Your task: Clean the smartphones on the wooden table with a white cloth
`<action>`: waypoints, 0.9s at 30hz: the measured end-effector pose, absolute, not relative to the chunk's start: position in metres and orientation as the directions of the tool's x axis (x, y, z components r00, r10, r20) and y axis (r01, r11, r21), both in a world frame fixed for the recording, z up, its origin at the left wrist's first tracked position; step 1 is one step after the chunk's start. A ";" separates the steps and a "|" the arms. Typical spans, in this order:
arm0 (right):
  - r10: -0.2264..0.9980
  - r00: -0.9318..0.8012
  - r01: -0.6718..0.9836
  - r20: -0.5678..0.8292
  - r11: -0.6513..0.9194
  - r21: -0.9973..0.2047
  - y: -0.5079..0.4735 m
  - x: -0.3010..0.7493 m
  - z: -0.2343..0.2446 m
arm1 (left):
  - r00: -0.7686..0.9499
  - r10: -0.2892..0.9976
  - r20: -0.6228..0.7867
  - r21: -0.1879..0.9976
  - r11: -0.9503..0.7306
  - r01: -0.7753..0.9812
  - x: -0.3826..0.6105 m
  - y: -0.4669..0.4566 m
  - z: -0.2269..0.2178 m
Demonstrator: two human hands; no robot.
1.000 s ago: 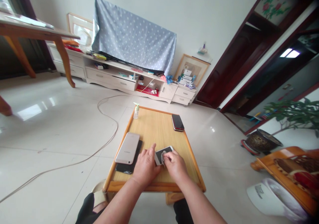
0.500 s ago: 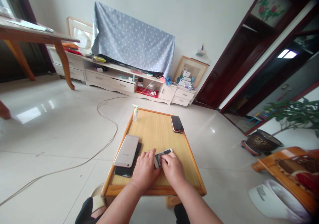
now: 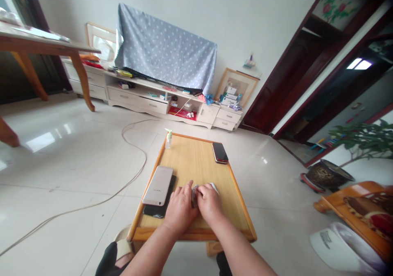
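Observation:
A white-edged phone (image 3: pixel 214 186) lies on the small wooden table (image 3: pixel 187 153), mostly hidden under my hands. My left hand (image 3: pixel 181 206) grips its left side, fingers bent, the index fingertip sticking up. In my right hand (image 3: pixel 209 200), closed with the fingers curled, is a crumpled grey cloth (image 3: pixel 194 195) pressed on the phone's screen. To the left of my left hand, a rose-gold phone (image 3: pixel 158 186) rests face down, overlapping a black phone (image 3: pixel 155 211) beneath it.
A small pump bottle (image 3: pixel 168 140) stands at the table's far left corner. Stacked phones (image 3: pixel 220 152) lie at its right edge. A cable (image 3: pixel 143 161) runs over the floor on the left. A white bucket (image 3: pixel 333 245) is at the lower right, below a wooden chair (image 3: pixel 330 200).
My right hand has moved slightly left with the cloth across the phone, covering more of the screen. My left hand stays at the phone's left side. The view has shifted a little.

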State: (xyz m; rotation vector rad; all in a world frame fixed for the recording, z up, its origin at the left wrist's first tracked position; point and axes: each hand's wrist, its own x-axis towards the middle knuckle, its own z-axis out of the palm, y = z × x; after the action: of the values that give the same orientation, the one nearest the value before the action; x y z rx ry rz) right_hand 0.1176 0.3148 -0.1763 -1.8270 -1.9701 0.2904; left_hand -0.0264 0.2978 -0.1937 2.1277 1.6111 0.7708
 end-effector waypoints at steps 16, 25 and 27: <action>0.980 0.009 0.888 0.200 0.084 -0.452 0.295 0.141 -0.181 | 0.205 0.957 0.207 0.572 -0.288 0.768 -0.025 0.298 -0.189; 0.973 0.060 0.911 0.222 0.037 -0.411 0.291 0.145 -0.183 | 0.202 0.957 0.210 0.573 -0.288 0.768 -0.025 0.298 -0.192; 0.976 0.005 0.892 0.218 0.095 -0.443 0.282 0.137 -0.186 | 0.199 0.957 0.211 0.574 -0.287 0.767 -0.026 0.298 -0.192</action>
State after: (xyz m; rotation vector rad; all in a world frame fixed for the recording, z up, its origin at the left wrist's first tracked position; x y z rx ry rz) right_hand 0.1371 0.2817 -0.1861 -1.8261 -1.9163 0.2406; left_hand -0.0255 0.2978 -0.1918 2.1381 1.6189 0.7717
